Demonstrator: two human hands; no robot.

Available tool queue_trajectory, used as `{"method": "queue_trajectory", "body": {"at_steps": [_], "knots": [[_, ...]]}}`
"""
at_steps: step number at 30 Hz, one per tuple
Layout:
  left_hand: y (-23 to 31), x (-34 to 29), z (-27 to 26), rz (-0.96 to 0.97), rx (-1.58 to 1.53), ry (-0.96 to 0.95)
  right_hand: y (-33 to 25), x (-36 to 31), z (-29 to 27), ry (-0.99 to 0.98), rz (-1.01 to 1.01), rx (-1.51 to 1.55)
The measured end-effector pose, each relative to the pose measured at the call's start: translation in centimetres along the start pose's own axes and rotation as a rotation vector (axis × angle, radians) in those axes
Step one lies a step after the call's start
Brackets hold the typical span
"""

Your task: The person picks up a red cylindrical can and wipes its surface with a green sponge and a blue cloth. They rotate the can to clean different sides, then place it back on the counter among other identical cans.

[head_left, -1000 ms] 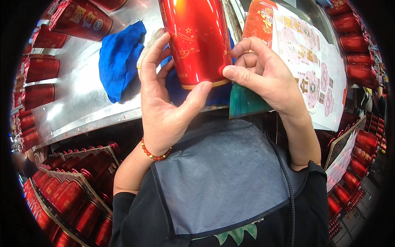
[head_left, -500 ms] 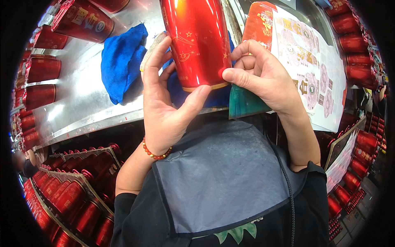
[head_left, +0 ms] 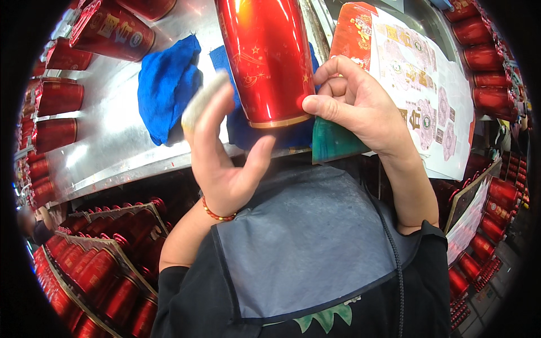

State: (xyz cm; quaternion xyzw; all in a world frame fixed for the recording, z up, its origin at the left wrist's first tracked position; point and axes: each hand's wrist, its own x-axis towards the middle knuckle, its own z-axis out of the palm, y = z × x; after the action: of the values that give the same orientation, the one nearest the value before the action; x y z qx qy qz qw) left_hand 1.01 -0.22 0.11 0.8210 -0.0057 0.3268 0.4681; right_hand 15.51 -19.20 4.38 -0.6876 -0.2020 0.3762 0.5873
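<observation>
A glossy red bottle [head_left: 267, 62] with gold star patterns and a gold rim at its near end lies over a blue cloth [head_left: 239, 121]. Its far end runs out of view. My right hand [head_left: 358, 107] is closed at the bottle's lower right side, thumb and fingertips against it. Left of the bottle, my left hand [head_left: 222, 152] is apart from it, blurred, with fingers spread and nothing in it. A whitish cover [head_left: 203, 101] sits on one of its fingers. Under my right hand lies a green, flat, translucent piece [head_left: 336, 141], partly hidden.
A crumpled blue cloth [head_left: 168, 87] lies on the metal table [head_left: 118, 124] at left. Printed sheets [head_left: 428, 101] rest on a red printed packet [head_left: 354, 34] at right. Red bottles [head_left: 115, 31] line the table's left side, and racks of red bottles [head_left: 96, 273] stand lower left and right.
My left hand has let go of the bottle and moved left, away from it. The bottle has shifted slightly down and left; my right hand stays on it.
</observation>
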Motion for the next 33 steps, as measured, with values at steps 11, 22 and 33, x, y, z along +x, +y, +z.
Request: {"method": "queue_trajectory", "body": {"at_steps": [11,22,33], "knots": [[0.9,-0.1,-0.7,0.561,0.453,-0.168,0.9,0.5,0.2,0.044,-0.049,0.058],[0.6,-1.5,-1.1,0.552,0.398,-0.137,0.7,0.6,-0.1,0.033,-0.008,0.03],[0.7,-0.9,-0.4,0.553,0.507,-0.176,-0.6,0.5,-0.4,-0.043,0.072,-0.098]]}}
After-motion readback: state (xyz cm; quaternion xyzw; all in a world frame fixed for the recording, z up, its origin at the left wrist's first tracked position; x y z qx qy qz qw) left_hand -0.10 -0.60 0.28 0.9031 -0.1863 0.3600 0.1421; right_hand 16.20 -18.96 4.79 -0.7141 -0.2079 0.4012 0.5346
